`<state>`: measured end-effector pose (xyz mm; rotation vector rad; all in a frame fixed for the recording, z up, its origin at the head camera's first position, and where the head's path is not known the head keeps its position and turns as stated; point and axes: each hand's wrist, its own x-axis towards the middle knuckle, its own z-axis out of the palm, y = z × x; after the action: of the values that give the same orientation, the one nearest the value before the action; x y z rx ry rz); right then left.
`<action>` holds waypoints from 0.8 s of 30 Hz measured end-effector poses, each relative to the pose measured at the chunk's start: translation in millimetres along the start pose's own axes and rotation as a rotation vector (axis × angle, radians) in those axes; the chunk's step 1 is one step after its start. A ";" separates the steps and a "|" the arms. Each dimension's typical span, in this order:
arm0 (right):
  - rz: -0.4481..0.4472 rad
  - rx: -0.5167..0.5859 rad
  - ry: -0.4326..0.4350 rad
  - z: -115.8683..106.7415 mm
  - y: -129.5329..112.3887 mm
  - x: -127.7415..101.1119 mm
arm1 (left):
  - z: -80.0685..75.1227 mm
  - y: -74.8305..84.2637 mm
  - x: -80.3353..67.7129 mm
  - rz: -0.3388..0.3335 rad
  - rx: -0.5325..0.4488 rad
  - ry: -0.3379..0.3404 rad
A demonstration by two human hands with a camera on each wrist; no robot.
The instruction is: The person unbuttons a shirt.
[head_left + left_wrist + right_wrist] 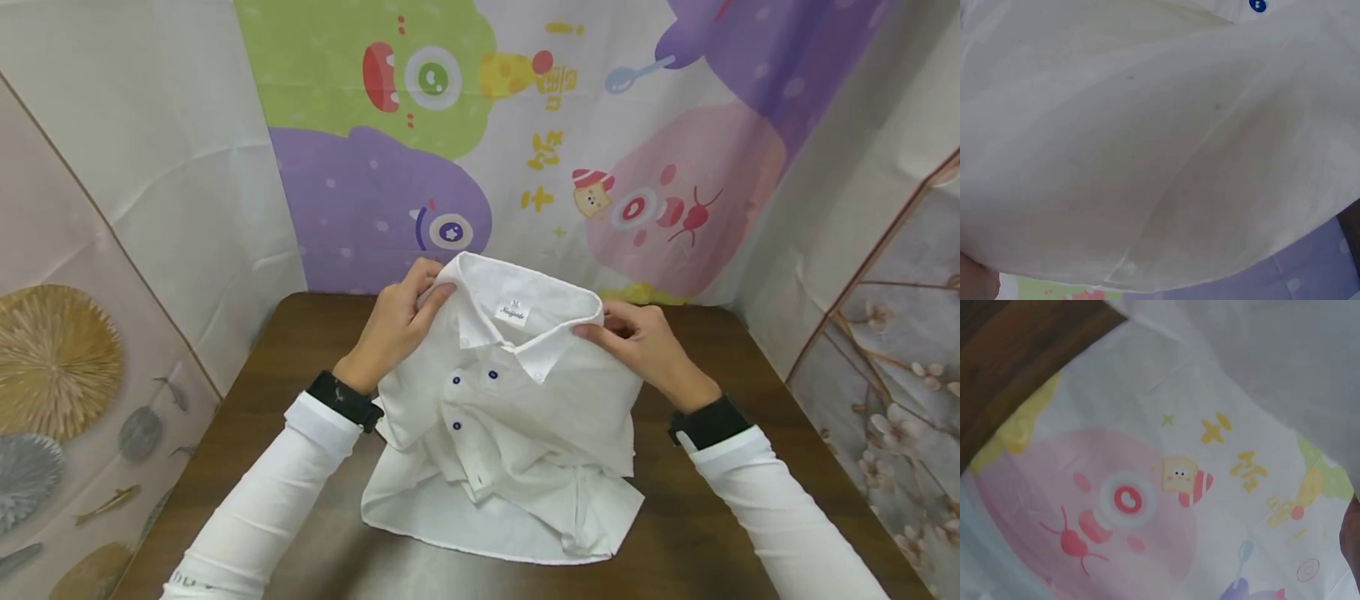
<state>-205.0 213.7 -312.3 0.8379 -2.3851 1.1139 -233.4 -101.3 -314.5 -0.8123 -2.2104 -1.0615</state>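
- Holding up a white shirt [555, 425] by both sides of its collar [551, 354], above the middle of a dark brown table [682, 533].
- Pinching the collar's left side with the left hand [392, 327], between thumb and bent fingers.
- Pinching the collar's right side with the right hand [645, 343] in the same narrow grip, well apart from the other.
- Facing the buttoned front toward the head camera, with dark blue buttons [457, 426] down it and a printed label [512, 313] inside the neck.
- Leaving the lower part in loose folds, spread toward the near side.
- Wearing black bands [345, 402] on both wrists, over the ends of white sleeves [270, 492].
- Facing a cartoon backdrop [375, 192] behind the table, between patterned panels [52, 367] at either side.
- Showing mostly pale cloth in the left wrist view, and cloth beside the backdrop in the right; cannot tell either finger grip from those two.
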 end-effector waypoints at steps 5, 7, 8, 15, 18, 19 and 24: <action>0.023 -0.183 -0.132 -10.6 -0.9 2.1 | -6.9 0.7 6.0 0.000 -0.023 -0.013; -0.004 -0.267 -0.168 -15.1 -3.2 3.1 | -10.9 0.1 8.3 -0.003 -0.033 -0.033; -0.022 -0.303 -0.182 -17.5 -4.5 3.8 | -13.1 -0.1 9.3 -0.006 -0.038 -0.046; 0.018 -0.350 -0.197 -41.2 -15.5 4.7 | -33.0 -3.3 13.2 -0.114 -0.092 -0.260; 0.046 -0.304 -0.186 -49.7 -18.4 3.6 | -42.9 -0.8 11.7 -0.196 -0.183 -0.450; 0.046 -0.299 -0.183 -51.9 -18.7 2.7 | -45.6 0.4 10.7 -0.226 -0.218 -0.516; 0.122 -0.231 -0.249 -56.9 -14.9 -2.9 | -56.1 4.0 4.5 -0.344 -0.275 -0.749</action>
<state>-188.3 251.8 -270.6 0.7994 -2.7374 0.7932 -221.5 -143.8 -279.3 -1.1078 -2.9483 -1.4116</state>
